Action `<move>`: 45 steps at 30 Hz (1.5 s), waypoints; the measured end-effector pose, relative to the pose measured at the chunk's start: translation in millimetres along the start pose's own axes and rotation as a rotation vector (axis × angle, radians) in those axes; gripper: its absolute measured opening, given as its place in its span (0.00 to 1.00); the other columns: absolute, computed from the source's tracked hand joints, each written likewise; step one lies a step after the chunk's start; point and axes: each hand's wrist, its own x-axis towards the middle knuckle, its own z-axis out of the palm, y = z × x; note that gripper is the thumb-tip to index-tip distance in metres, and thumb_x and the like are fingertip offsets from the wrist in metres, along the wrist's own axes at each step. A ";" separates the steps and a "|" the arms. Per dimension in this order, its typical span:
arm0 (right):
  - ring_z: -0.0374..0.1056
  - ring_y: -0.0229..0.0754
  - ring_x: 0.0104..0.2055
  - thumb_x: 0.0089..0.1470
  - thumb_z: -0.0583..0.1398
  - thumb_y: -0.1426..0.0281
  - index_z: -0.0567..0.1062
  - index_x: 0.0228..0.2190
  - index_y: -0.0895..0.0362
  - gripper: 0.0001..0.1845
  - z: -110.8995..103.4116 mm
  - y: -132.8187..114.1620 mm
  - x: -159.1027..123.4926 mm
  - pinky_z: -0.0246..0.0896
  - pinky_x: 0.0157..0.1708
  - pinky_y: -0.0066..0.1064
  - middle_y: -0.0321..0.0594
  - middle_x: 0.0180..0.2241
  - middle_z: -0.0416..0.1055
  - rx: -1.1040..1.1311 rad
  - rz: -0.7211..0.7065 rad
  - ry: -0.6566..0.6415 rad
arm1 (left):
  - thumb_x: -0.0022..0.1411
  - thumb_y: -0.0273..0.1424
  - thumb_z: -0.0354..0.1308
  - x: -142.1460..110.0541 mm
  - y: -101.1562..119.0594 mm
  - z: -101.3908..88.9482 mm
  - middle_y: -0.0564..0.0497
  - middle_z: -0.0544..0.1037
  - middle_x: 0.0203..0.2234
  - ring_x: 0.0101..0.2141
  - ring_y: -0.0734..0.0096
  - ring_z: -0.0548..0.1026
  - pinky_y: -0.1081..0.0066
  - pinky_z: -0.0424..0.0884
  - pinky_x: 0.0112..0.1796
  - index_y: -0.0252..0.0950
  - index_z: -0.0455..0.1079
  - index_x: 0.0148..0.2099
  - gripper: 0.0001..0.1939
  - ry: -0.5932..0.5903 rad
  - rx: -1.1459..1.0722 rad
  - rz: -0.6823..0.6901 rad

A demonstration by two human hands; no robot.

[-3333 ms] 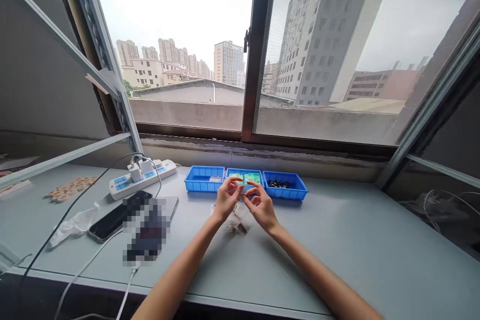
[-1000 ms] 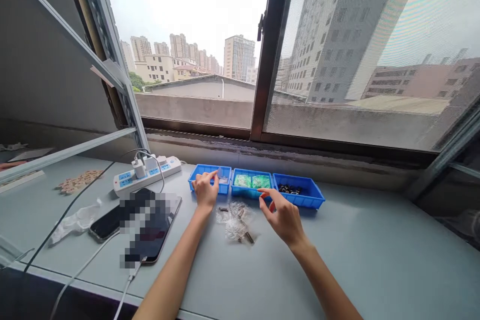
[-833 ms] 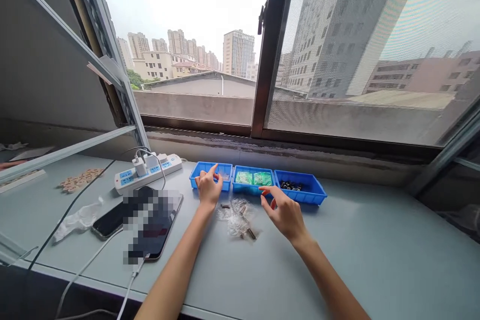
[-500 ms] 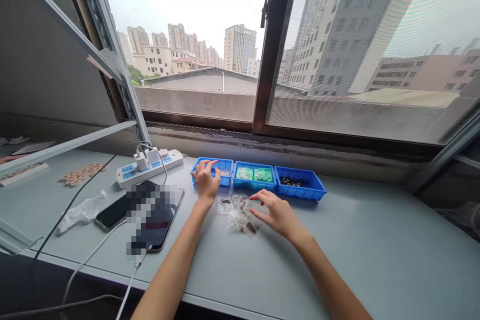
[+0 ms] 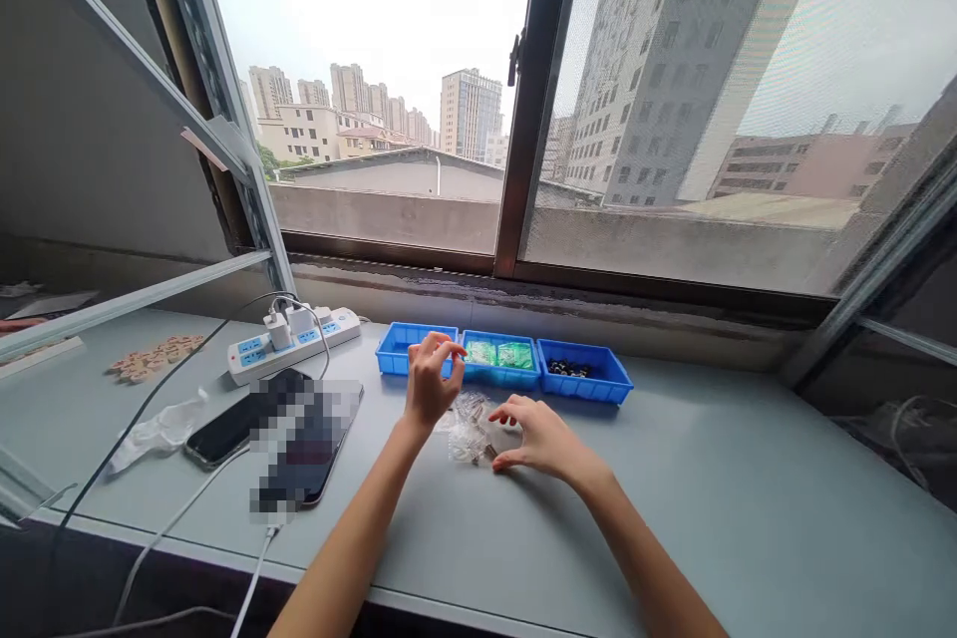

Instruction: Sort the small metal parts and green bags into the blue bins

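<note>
My left hand point(image 5: 432, 384) hovers in front of the left blue bin point(image 5: 394, 362) and covers part of it. Its fingers are bent, with the thumb a little apart from the forefinger, and I see nothing held. My right hand point(image 5: 544, 434) is open in a loose C at the right side of a pile of small clear plastic bags point(image 5: 468, 427). Thumb and fingertips are close to the pile; whether they touch it I cannot tell. Small dark metallic-looking pieces show in the bags.
The middle blue bin point(image 5: 499, 377) holds green-and-white packets, the right blue bin point(image 5: 587, 385) small black pieces. On the left are a power strip point(image 5: 295, 346), a phone point(image 5: 243, 419), a tablet point(image 5: 321, 469), crumpled white tissue point(image 5: 160, 427), wooden pieces point(image 5: 154, 356) and cables.
My left hand has moved from the left bin to the right and toward me. My right hand has come lower beside the bags, its thumb nearer the table. The view has shifted slightly.
</note>
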 end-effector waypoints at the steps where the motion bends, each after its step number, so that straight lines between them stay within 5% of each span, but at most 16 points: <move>1: 0.68 0.45 0.39 0.35 0.70 0.69 0.76 0.40 0.56 0.25 1.1 0.0 1.1 0.61 0.40 0.34 0.40 0.36 0.73 0.026 0.013 -0.017 | 0.56 0.21 0.50 -2.6 0.4 1.4 0.51 0.72 0.29 0.29 0.70 0.71 0.67 0.62 0.37 0.37 0.70 0.29 0.09 -0.040 -0.008 0.026; 8: 0.69 0.40 0.33 0.43 0.63 0.76 0.75 0.40 0.54 0.18 1.9 -4.6 5.1 0.58 0.33 0.29 0.34 0.29 0.75 0.049 0.005 0.024 | 0.49 0.15 0.51 -17.4 5.3 16.5 0.53 0.71 0.28 0.31 0.70 0.71 0.71 0.69 0.34 0.38 0.68 0.31 0.13 -0.285 -0.018 0.228; 14: 0.70 0.40 0.31 0.45 0.63 0.76 0.77 0.30 0.54 0.08 -2.9 -4.3 3.1 0.57 0.31 0.27 0.35 0.27 0.76 -0.022 -0.032 0.043 | 0.51 0.15 0.49 -14.5 3.5 15.9 0.51 0.70 0.32 0.33 0.70 0.72 0.71 0.71 0.35 0.38 0.68 0.36 0.15 -0.274 -0.033 0.203; 20: 0.70 0.39 0.30 0.48 0.58 0.76 0.76 0.28 0.52 0.08 -1.9 2.4 3.0 0.61 0.30 0.29 0.35 0.28 0.74 -0.038 -0.163 0.196 | 0.54 0.17 0.48 -15.9 5.7 15.7 0.51 0.70 0.31 0.33 0.70 0.72 0.71 0.71 0.35 0.38 0.67 0.36 0.13 -0.281 -0.030 0.199; 29: 0.69 0.41 0.30 0.50 0.56 0.66 0.75 0.32 0.56 0.10 -7.2 7.9 6.4 0.68 0.29 0.33 0.42 0.31 0.72 0.311 -0.166 0.550 | 0.56 0.19 0.47 -15.1 11.6 11.3 0.51 0.69 0.31 0.33 0.70 0.72 0.71 0.71 0.36 0.38 0.67 0.35 0.11 -0.274 -0.108 0.113; 36: 0.70 0.40 0.27 0.49 0.59 0.62 0.76 0.32 0.56 0.12 -5.3 4.6 7.7 0.68 0.26 0.32 0.43 0.33 0.73 0.504 -0.124 0.562 | 0.59 0.30 0.53 -14.0 17.2 9.8 0.50 0.70 0.33 0.34 0.69 0.73 0.70 0.71 0.36 0.37 0.65 0.43 0.08 -0.233 -0.188 0.111; 45: 0.72 0.43 0.35 0.58 0.53 0.64 0.79 0.28 0.50 0.15 -3.8 13.1 2.7 0.68 0.33 0.34 0.42 0.36 0.74 0.059 -0.238 0.796 | 0.63 0.35 0.53 -17.4 16.7 14.7 0.50 0.70 0.35 0.36 0.71 0.73 0.71 0.72 0.36 0.38 0.66 0.41 0.08 -0.131 -0.163 0.166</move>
